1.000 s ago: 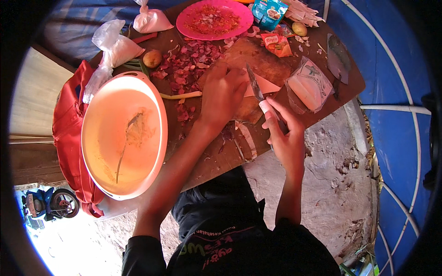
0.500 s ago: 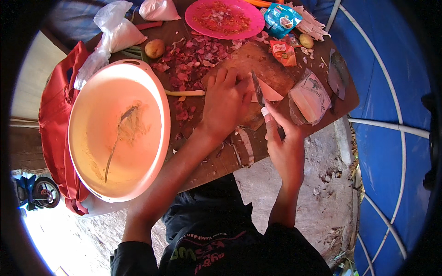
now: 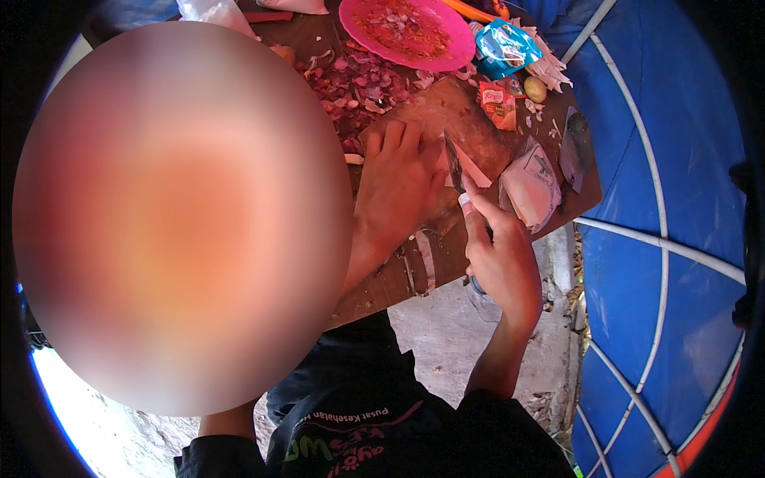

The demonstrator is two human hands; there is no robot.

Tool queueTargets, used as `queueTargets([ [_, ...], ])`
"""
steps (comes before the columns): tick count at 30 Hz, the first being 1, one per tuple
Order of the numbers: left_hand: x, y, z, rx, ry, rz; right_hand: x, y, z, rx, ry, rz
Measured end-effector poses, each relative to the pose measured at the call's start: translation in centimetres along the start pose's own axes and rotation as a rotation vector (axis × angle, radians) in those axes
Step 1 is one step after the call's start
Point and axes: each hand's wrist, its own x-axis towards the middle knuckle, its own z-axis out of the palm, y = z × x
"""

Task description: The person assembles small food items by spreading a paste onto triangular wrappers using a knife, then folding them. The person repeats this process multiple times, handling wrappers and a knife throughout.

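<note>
The view has turned since a second ago, so the table [image 3: 382,296] sits at a new slant and a large blur covers the left side, hiding the basin seen there earlier. The knife [image 3: 455,166] has changed place relative to the pale slab [image 3: 476,169]: its tip reached beyond the slab's far edge, and now the blade lies across the slab, with pale surface showing on both sides. The slab keeps its place on the brown cutting board [image 3: 458,111].

The left hand [image 3: 398,179] lies palm down, its back upward, over the board's left part, fingers bent and slightly parted, thumb side toward the slab; whether it grips the slab cannot be told. The right hand [image 3: 504,255] is closed around the knife's handle, index finger stretched forward toward the blade, thumb along the side, the forearm rising from the lower edge.

The wrapped pale block [image 3: 529,190] is right of the board, the red sachet [image 3: 498,105] near its far right edge, and reddish onion peels [image 3: 358,88] are scattered to its left.
</note>
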Motion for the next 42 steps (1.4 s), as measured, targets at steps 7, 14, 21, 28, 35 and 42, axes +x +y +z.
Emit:
queueTargets([
  [7, -0.2, -0.2, 0.2, -0.068, -0.015, -0.053, 0.5, -1.7, -0.7, -0.013, -0.001, 0.002],
  [14, -0.2, 0.0, 0.0, -0.067, -0.043, -0.078, 1.0, -2.1, -0.7, -0.023, -0.018, 0.029],
  [21, -0.4, -0.1, 0.1, 0.021, -0.041, -0.046, -0.1, -0.2, 2.2, 0.035, 0.118, -0.028],
  [28, -0.5, -0.4, 0.5, -0.009, 0.002, -0.032, -0.1, 2.1, 5.9, 0.048, 0.381, -0.315],
  [35, -0.5, -0.3, 0.2, -0.047, 0.049, -0.019, -0.3, 2.3, 3.9, 0.123, 0.180, -0.148],
  [42, -0.5, -0.3, 0.1, -0.050, 0.033, -0.022, 0.5, 1.0, 2.5, 0.097, 0.149, -0.198],
])
